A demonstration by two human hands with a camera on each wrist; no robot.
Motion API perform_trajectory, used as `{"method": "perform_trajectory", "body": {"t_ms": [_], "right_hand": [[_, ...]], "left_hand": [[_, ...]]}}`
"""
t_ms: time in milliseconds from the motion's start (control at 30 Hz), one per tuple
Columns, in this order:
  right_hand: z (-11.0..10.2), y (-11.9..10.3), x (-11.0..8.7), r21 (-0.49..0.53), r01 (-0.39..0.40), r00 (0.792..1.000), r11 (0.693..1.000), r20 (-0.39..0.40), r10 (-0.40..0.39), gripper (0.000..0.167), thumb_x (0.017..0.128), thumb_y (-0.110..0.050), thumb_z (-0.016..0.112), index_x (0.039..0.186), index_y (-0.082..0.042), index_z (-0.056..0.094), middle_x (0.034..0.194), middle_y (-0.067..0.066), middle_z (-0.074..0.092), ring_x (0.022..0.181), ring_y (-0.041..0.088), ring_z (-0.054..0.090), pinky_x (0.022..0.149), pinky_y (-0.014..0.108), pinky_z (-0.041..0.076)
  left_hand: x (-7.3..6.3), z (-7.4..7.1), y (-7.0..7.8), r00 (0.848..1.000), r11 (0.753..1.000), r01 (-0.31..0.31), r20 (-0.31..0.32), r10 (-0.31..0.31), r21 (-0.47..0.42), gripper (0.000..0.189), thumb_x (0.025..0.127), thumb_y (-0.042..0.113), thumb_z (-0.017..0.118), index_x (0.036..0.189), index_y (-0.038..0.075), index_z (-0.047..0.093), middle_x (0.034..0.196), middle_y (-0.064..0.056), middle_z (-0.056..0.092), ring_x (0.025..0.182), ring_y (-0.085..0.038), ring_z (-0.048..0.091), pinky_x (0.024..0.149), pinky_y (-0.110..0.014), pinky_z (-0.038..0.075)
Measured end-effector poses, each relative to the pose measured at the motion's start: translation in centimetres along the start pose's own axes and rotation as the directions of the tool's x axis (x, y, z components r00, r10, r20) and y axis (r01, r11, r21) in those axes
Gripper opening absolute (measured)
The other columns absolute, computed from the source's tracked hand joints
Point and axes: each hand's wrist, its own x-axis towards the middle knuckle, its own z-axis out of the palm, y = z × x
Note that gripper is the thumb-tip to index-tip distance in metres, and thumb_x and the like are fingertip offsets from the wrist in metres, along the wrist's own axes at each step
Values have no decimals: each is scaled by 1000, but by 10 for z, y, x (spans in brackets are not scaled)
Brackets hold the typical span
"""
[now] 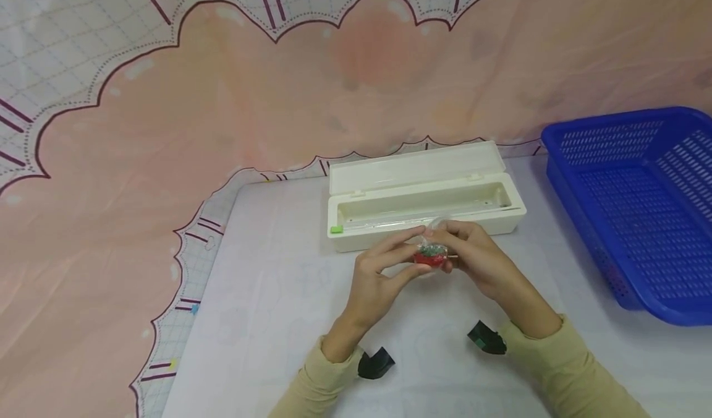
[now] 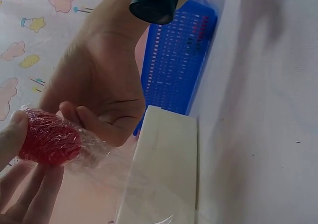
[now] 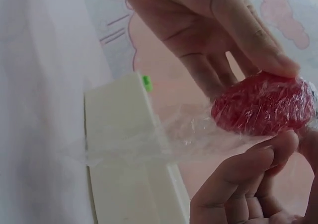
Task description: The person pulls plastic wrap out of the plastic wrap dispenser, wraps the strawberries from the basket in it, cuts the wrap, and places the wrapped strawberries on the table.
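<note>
A peach and white printed cloth fills the left and top of the head view, beside a white-covered table. At upper centre on the table stands a long cream-white plastic box, its hinged lid raised behind it and a small bright green tab on its left front corner.

Just in front of the box, right of the frame's centre, the left hand pinches the left side of a red rounded object wrapped in clear plastic, which shows green on top; the thumb lies below and the fingers above. The object sits at those fingertips, between the two hands.

From the right, the right hand has its fingers curled by the object's right side, its thumb on the gathered clear plastic film. In the right wrist view, a loose length of that film trails left from the object, across the box.

Along the right edge of the head view sits a blue perforated plastic basket, well apart from both hands.
</note>
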Motion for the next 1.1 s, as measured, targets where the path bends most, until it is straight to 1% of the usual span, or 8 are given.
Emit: {"method": "perform_trajectory", "body": {"t_ms": [167, 333, 400, 533, 633, 733, 933, 1100], "right_hand": [[-1, -2, 0, -101, 0, 997, 995, -79, -8, 34, 93, -28, 69, 106, -5, 48, 107, 7, 59, 87, 15, 58, 72, 30, 52], [-7, -3, -2, -237, 79, 985, 968, -132, -113, 63, 90, -32, 75, 136, -6, 40, 134, 12, 50, 115, 24, 56, 94, 37, 48], [-11, -3, -3, -300, 151, 973, 942, -123, -195, 60, 89, -31, 76, 137, -9, 48, 137, 10, 51, 119, 26, 57, 97, 36, 50], [-14, -3, -5, -400, 302, 938, 865, -38, -345, 30, 90, -22, 74, 118, -11, 71, 124, 5, 67, 113, 20, 64, 92, 23, 54], [-12, -4, -7, -446, 356, 922, 821, 26, -386, 19, 92, -15, 70, 110, -9, 76, 117, 5, 72, 110, 17, 66, 90, 18, 53], [-9, -6, -10, -478, 349, 928, 806, 59, -368, 22, 96, -16, 66, 115, -7, 75, 117, 8, 72, 110, 20, 67, 90, 23, 55], [-6, -6, -12, -455, 325, 946, 829, 138, -295, 32, 104, -21, 53, 124, -3, 69, 124, 13, 68, 119, 31, 62, 101, 53, 49], [-5, -3, -11, -421, 347, 937, 838, 179, -299, 33, 105, -24, 51, 124, -4, 69, 123, 11, 69, 120, 28, 62, 102, 52, 48]], "left_hand": [[-1, -2, 0, 1000, 1000, 13, 14, -14, 14, 35, 81, 4, 79, 114, -5, 72, 127, -13, 67, 104, -21, 71, 84, -27, 58], [0, -3, -1, 1000, 999, -12, -11, 12, 36, 34, 79, 4, 80, 111, -4, 73, 113, -13, 73, 102, -20, 71, 87, -29, 58], [0, -4, -1, 999, 999, -26, -24, 27, 39, 32, 78, 4, 81, 109, -3, 74, 108, -12, 74, 101, -20, 71, 88, -30, 57], [0, -5, 0, 999, 999, -20, -49, 22, 34, 31, 78, 5, 82, 107, -3, 75, 105, -12, 75, 100, -19, 72, 89, -31, 57], [0, -7, 1, 995, 999, 42, -86, -42, 4, 31, 78, 5, 82, 107, -2, 75, 105, -11, 75, 101, -20, 71, 91, -32, 57], [0, -8, 3, 983, 991, 126, -127, -130, -40, 32, 76, 4, 83, 107, -1, 75, 107, -11, 75, 107, -21, 66, 94, -33, 55], [1, -11, 5, 937, 939, 271, -164, -307, -212, 34, 78, -1, 80, 111, -7, 72, 111, -20, 71, 108, -21, 67, 94, -33, 55], [2, -12, 4, 911, 903, 324, -166, -378, -282, 34, 79, 0, 80, 111, -6, 71, 109, -21, 71, 101, -23, 70, 85, -35, 59]]}}
